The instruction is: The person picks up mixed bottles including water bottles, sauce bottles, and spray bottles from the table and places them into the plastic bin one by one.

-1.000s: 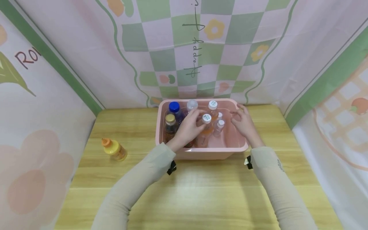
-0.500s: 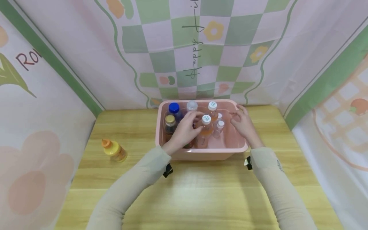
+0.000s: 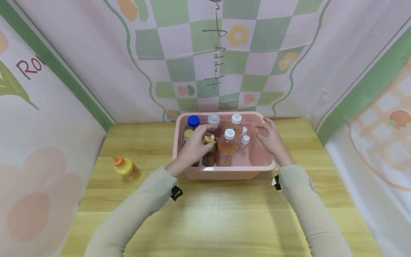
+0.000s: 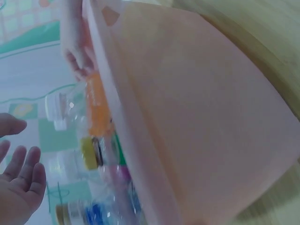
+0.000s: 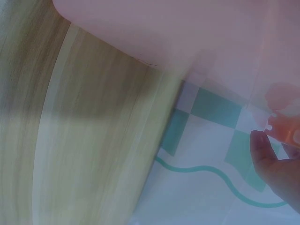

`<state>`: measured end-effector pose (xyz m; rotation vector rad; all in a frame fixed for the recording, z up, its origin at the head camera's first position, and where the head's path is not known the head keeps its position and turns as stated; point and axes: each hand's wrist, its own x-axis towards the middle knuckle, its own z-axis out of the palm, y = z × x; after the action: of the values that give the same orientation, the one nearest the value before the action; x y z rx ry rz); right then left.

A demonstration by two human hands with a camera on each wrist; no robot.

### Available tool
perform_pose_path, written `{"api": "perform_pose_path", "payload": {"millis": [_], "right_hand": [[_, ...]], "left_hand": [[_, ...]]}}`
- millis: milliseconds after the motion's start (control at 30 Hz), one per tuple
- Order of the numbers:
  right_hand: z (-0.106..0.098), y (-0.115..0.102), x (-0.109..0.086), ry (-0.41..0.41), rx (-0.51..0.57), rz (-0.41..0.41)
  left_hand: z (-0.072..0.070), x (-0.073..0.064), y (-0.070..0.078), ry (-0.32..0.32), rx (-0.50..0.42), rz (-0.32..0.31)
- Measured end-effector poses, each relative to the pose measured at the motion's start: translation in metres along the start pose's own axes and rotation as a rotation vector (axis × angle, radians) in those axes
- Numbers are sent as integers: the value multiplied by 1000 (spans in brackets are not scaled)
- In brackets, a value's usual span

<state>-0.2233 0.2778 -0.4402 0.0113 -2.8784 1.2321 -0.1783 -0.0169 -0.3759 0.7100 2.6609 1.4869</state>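
A pink plastic tub (image 3: 224, 174) holds several upright bottles. My left hand (image 3: 193, 142) is over its left half, near a bottle with a yellow cap (image 3: 209, 138). In the left wrist view the fingers (image 4: 35, 176) are spread apart, separated from that yellow cap (image 4: 88, 153) and gripping nothing. Right of it stands a bottle with an orange band and white cap (image 3: 229, 134). My right hand (image 3: 271, 138) rests at the tub's right rim, fingers loosely bent with nothing between them.
Inside the tub are also a blue-capped bottle (image 3: 193, 122), a clear-capped bottle (image 3: 213, 119), another white-capped bottle (image 3: 236, 119) and small clear vials (image 3: 244, 144). A yellow squeeze bottle (image 3: 128, 169) stands left on the wooden table (image 3: 224, 217). A patterned curtain (image 3: 224, 71) hangs behind.
My left hand has moved left, away from the white-capped bottle with the orange band, uncovering the yellow-capped bottle. My right hand has stayed at the rim.
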Motion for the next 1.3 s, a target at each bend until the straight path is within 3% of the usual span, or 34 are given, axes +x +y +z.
{"api": "perform_pose_path", "payload": {"millis": [400,933,1300], "right_hand": [[-1,-1,0,-12,0,9],[-1,-2,-2,-17,1,13],[0,-1,-2,-9,-3,14]], "left_hand": [[-39,-11,-8,80,-45,-1],[-99,-26,-23,238,-6,-98],[-125,-46,-53,262,23,-191]]}}
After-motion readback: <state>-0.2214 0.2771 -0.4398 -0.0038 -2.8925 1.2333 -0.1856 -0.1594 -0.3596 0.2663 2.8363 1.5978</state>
